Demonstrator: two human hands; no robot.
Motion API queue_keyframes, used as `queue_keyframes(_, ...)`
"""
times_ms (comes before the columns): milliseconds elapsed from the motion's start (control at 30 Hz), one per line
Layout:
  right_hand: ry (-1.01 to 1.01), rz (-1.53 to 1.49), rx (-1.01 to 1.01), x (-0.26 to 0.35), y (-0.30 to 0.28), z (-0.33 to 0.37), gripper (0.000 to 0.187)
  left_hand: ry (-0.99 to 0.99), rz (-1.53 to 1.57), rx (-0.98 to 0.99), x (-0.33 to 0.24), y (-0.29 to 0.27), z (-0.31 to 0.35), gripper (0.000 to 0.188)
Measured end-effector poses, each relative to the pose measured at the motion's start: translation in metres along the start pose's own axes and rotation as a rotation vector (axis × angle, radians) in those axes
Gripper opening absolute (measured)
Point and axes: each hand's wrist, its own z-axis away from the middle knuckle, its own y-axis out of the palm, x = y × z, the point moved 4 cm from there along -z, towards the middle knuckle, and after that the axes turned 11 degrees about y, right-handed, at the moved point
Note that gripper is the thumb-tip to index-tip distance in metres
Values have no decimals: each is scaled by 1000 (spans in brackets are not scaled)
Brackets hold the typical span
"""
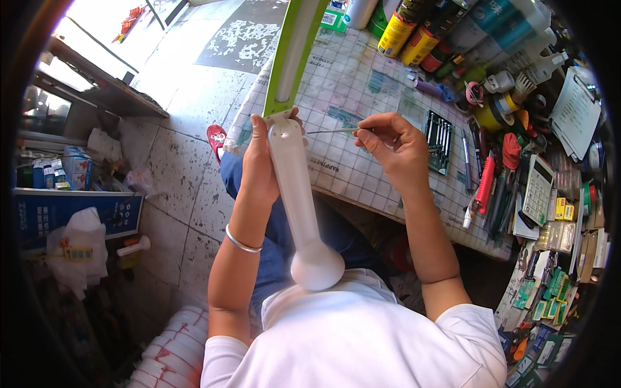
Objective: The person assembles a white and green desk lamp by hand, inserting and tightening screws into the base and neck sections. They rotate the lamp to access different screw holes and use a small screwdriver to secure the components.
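Observation:
My left hand [261,152] is wrapped around the upper part of a long white arm [294,187] that looks like part of a desk lamp. From its top a flat green-edged head with a pale strip [284,71] reaches away over the table edge. The arm's rounded white end [317,266] rests against my shirt. Small holes show in the white joint near my left fingers. Pinched in my right hand [394,145] is a thin metal screwdriver [336,130], its tip pointing left toward the joint. Whether the tip touches the lamp I cannot tell.
The table [346,161] has a checked cover. On it lie a case of small screwdrivers [440,141], a pen [466,161], a red-handled cutter [485,181] and a calculator [538,191]. Spray cans [401,29] stand at the back. A blue box [77,216] is at left.

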Motion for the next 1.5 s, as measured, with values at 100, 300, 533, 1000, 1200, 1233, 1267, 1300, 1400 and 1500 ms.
queue_keyframes(100, -25, 191, -102, -4, -5, -3, 7, -41, 28, 74, -1, -2, 2, 61)
queue_keyframes(300, -479, 793, -439, -5, -15, 3, 28, -102, -44, 226, -9, -12, 24, 51)
queue_keyframes(533, 86, 271, 230, -5, 75, 66, 80, 41, -306, 333, -30, 19, 28, 48)
queue_keyframes(1000, -49, 94, 402, 6, 76, 67, 45, 546, -1455, 764, -79, 80, 2, 54)
queue_keyframes(1200, -113, 64, 383, 8, 71, 74, 46, 578, -1431, 779, -82, 83, 10, 45)
queue_keyframes(1233, -109, 56, 388, 7, 72, 75, 46, 581, -1430, 774, -83, 82, 12, 45)
queue_keyframes(1267, -105, 48, 393, 7, 72, 76, 47, 583, -1429, 770, -83, 81, 13, 44)
queue_keyframes(1300, -111, 51, 395, 7, 72, 76, 46, 586, -1428, 767, -83, 80, 14, 43)
queue_keyframes(1400, -87, 51, 416, 5, 73, 76, 45, 603, -1388, 728, -82, 76, 17, 43)
queue_keyframes(1500, -16, 22, 421, 3, 71, 70, 45, 482, -1356, 664, -79, 72, 12, 47)
